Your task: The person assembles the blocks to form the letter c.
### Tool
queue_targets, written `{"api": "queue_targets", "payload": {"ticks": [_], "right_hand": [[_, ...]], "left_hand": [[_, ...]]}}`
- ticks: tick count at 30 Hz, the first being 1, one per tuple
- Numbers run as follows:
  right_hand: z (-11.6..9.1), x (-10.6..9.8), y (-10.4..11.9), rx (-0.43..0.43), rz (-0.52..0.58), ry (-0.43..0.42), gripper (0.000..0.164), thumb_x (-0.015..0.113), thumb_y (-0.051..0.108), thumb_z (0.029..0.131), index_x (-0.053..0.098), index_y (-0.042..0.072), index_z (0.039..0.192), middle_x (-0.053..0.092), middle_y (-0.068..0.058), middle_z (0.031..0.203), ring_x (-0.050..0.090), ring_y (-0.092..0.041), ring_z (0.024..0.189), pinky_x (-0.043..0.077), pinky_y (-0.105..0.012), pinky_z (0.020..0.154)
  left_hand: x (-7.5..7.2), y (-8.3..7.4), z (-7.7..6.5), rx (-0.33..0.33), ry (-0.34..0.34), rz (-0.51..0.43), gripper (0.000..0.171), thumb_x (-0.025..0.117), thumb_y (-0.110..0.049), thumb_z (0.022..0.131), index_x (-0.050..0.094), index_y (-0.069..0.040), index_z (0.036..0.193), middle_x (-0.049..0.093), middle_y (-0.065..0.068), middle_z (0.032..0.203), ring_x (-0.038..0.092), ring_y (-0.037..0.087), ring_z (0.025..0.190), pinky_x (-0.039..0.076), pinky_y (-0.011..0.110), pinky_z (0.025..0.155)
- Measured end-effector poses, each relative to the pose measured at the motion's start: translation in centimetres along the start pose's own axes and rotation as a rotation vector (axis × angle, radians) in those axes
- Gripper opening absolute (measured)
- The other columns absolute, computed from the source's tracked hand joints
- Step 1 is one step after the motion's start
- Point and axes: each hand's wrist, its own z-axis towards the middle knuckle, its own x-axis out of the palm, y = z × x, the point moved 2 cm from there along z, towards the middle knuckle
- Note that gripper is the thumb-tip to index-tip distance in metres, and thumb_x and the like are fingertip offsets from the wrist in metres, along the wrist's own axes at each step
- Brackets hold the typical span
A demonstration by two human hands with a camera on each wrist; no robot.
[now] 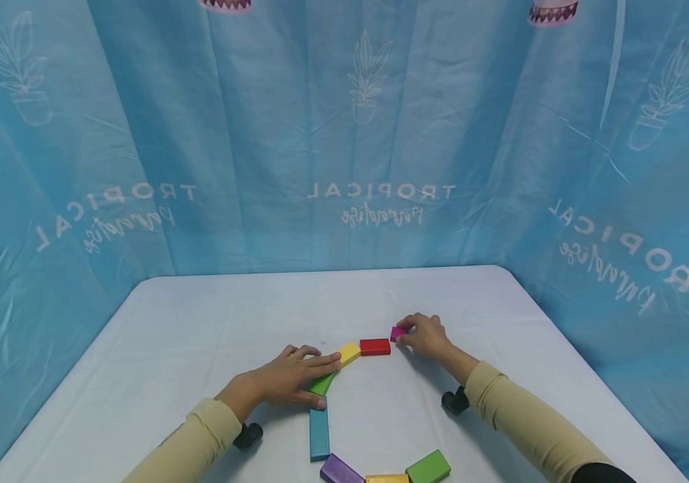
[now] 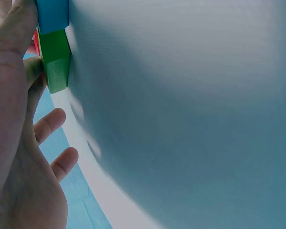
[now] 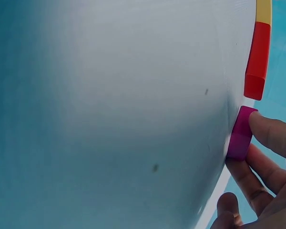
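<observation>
My right hand (image 1: pixel 427 335) pinches a magenta block (image 3: pixel 241 133) between thumb and fingers, just right of the red block (image 1: pixel 375 347). In the right wrist view a small gap separates these two blocks. My left hand (image 1: pixel 286 377) lies over the left side of the curve, its fingers extended. Its fingertips touch the yellow block (image 1: pixel 350 353), and its thumb rests at the top end of the blue block (image 1: pixel 319 435). Between them, partly covered by the hand, is a green block (image 1: pixel 323 384), also visible in the left wrist view.
Closer to me the curve continues with a purple block (image 1: pixel 341 469), an orange-yellow block (image 1: pixel 387 478) cut by the frame edge, and another green block (image 1: pixel 429 466). All lie on a white-covered table (image 1: pixel 247 302). Blue printed curtains (image 1: pixel 272 134) hang around it.
</observation>
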Motion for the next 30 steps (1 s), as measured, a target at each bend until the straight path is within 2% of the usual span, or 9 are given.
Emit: {"api": "queue_targets", "payload": {"ticks": [19, 24, 30], "right_hand": [[0.0, 0.1, 0.1, -0.026, -0.007, -0.019, 0.028, 0.077, 0.014, 0.081, 0.072, 0.011, 0.109, 0.063, -0.001, 0.102, 0.045, -0.023, 0.102, 0.046, -0.037, 0.073], [-0.5, -0.5, 0.0, -0.024, 0.016, -0.018, 0.028, 0.075, 0.014, 0.083, 0.071, 0.011, 0.11, 0.062, -0.001, 0.104, 0.044, -0.024, 0.104, 0.046, -0.038, 0.074], [-1.3, -1.9, -0.5, -0.086, 0.042, -0.017, 0.028, 0.074, 0.012, 0.083, 0.071, 0.011, 0.11, 0.062, -0.002, 0.106, 0.045, -0.028, 0.106, 0.044, -0.039, 0.076]], "left_hand": [[0.3, 0.2, -0.1, -0.002, -0.005, 0.002, 0.076, 0.053, -0.059, 0.09, 0.03, -0.021, 0.152, 0.024, -0.009, 0.157, 0.031, 0.024, 0.134, 0.025, 0.05, 0.103], [0.4, 0.3, 0.0, 0.012, -0.011, -0.002, 0.076, 0.052, -0.06, 0.091, 0.03, -0.021, 0.153, 0.024, -0.008, 0.157, 0.031, 0.025, 0.133, 0.025, 0.051, 0.102], [0.3, 0.3, -0.1, 0.024, -0.019, -0.003, 0.076, 0.051, -0.059, 0.091, 0.03, -0.02, 0.152, 0.025, -0.007, 0.157, 0.032, 0.027, 0.133, 0.025, 0.054, 0.102]]}}
